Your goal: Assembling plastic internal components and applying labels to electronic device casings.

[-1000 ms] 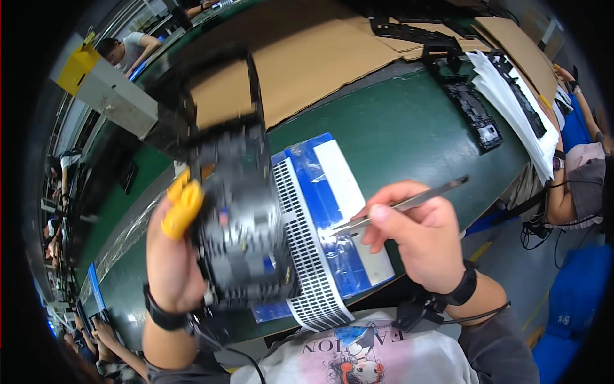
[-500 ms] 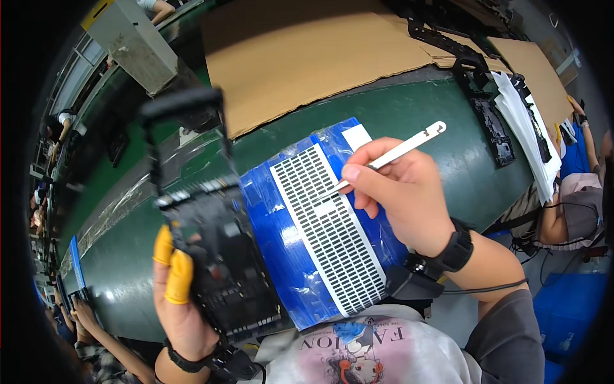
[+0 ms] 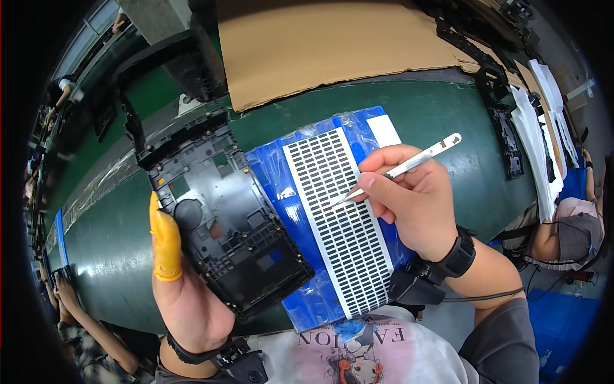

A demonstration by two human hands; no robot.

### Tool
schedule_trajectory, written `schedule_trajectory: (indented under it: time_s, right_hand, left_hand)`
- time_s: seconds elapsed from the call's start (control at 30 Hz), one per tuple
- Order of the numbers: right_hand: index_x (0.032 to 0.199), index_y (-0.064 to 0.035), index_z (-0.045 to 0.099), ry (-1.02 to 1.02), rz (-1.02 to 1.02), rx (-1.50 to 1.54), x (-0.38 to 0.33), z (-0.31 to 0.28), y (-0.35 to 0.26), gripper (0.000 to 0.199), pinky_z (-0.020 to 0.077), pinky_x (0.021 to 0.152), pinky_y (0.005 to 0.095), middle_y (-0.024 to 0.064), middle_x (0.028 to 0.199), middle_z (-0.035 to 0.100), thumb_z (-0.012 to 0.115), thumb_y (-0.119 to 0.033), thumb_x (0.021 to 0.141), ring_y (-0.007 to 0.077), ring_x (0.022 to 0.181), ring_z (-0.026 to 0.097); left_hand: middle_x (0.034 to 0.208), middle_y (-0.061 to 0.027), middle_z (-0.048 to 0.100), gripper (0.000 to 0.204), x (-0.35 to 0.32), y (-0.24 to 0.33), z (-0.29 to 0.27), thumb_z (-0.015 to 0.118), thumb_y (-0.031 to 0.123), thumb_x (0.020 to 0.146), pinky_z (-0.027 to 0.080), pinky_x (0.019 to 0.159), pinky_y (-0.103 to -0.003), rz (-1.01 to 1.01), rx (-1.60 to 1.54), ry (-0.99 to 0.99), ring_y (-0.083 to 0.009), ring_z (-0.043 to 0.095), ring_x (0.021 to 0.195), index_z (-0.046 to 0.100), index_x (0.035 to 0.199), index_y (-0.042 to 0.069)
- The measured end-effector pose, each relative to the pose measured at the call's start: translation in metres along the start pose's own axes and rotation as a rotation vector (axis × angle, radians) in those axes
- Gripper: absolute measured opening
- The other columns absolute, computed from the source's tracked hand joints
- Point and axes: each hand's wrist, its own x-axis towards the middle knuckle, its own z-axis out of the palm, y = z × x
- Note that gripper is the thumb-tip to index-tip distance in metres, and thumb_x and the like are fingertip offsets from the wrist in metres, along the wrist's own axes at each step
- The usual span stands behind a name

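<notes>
My left hand [image 3: 195,310], with yellow finger covers [image 3: 167,246] on it, grips a black plastic housing [image 3: 233,205] by its left side. The housing is tilted, its ribbed, brass-dotted inner face toward me and a frame-like part rising at its far end. Tweezers [image 3: 425,155], white with a metal tip, are pinched in my right hand [image 3: 419,205]. Their point meets a white sheet [image 3: 348,246] covered in rows of small black rectangular stickers, near its middle. I cannot tell if a sticker is caught in the tip. Beneath the sheet lies a blue, tape-covered board [image 3: 291,221].
A large cardboard sheet [image 3: 332,51] covers the far side of the green table [image 3: 435,105]. Black plastic frames [image 3: 508,147] and white paper sheets [image 3: 536,153] stand at the right. A grey post [image 3: 153,19] rises far left. Other people work at both sides.
The housing, blurred before, has turned so its inner face shows more clearly, and its far end has swung left. The tweezers' tip has stayed near the sheet's middle. The whole view has shifted slightly.
</notes>
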Motion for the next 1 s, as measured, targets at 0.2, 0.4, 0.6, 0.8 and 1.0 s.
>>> schedule_trajectory:
  time_s: [0.2, 0.4, 0.6, 0.8, 1.0]
  right_hand:
    - [0.087, 0.0025, 0.053, -0.015, -0.003, 0.005, 0.0, 0.003, 0.0, 0.012, 0.0399, 0.045, 0.0161, 0.005, 0.07, 0.056, 0.055, 0.002, 0.074, 0.0052, 0.054, 0.05]
    - [0.088, 0.0042, 0.051, -0.051, -0.051, 0.117, -0.011, 0.001, -0.016, 0.014, 0.0345, 0.043, 0.0151, 0.0094, 0.068, 0.058, 0.053, 0.004, 0.074, 0.0054, 0.05, 0.046]
    - [0.088, 0.0049, 0.049, -0.202, -0.058, 0.096, -0.041, 0.039, -0.034, 0.019, 0.0467, 0.065, 0.0242, 0.0139, 0.076, 0.058, 0.057, 0.0, 0.072, 0.017, 0.072, 0.058]
    - [0.094, 0.0057, 0.051, -0.26, -0.035, 0.132, -0.04, 0.043, -0.014, 0.02, 0.0458, 0.065, 0.0201, 0.0105, 0.083, 0.058, 0.056, 0.004, 0.074, 0.013, 0.077, 0.058]
    - [0.093, 0.0061, 0.051, -0.253, -0.039, 0.195, -0.038, 0.045, -0.011, 0.019, 0.0461, 0.066, 0.0209, 0.0115, 0.084, 0.058, 0.055, 0.004, 0.075, 0.0137, 0.076, 0.058]
  left_hand:
    - [0.112, -0.006, 0.046, 0.039, -0.005, -0.007, 0.002, 0.041, 0.016, 0.086, 0.039, 0.085, -0.034, 0.058, 0.166, -0.024, -0.0173, 0.046, 0.099, 0.032, 0.123, 0.009]
    - [0.115, -0.0073, 0.044, 0.041, -0.003, -0.015, 0.008, 0.042, 0.016, 0.085, 0.037, 0.089, -0.036, -0.02, 0.141, -0.071, -0.0209, 0.045, 0.103, 0.03, 0.124, 0.009]
    - [0.113, -0.0079, 0.044, 0.046, -0.012, -0.011, 0.008, 0.045, 0.012, 0.085, 0.04, 0.084, -0.035, -0.15, -0.015, -0.081, -0.0177, 0.046, 0.099, 0.026, 0.127, 0.013]
    - [0.107, -0.0037, 0.046, 0.047, -0.013, -0.01, 0.008, 0.048, 0.014, 0.084, 0.041, 0.08, -0.029, -0.172, -0.049, -0.101, -0.0124, 0.046, 0.089, 0.027, 0.126, 0.015]
    - [0.108, -0.0036, 0.045, 0.048, -0.013, -0.01, 0.007, 0.048, 0.014, 0.084, 0.042, 0.08, -0.03, -0.185, -0.06, -0.094, -0.0124, 0.046, 0.09, 0.026, 0.126, 0.015]
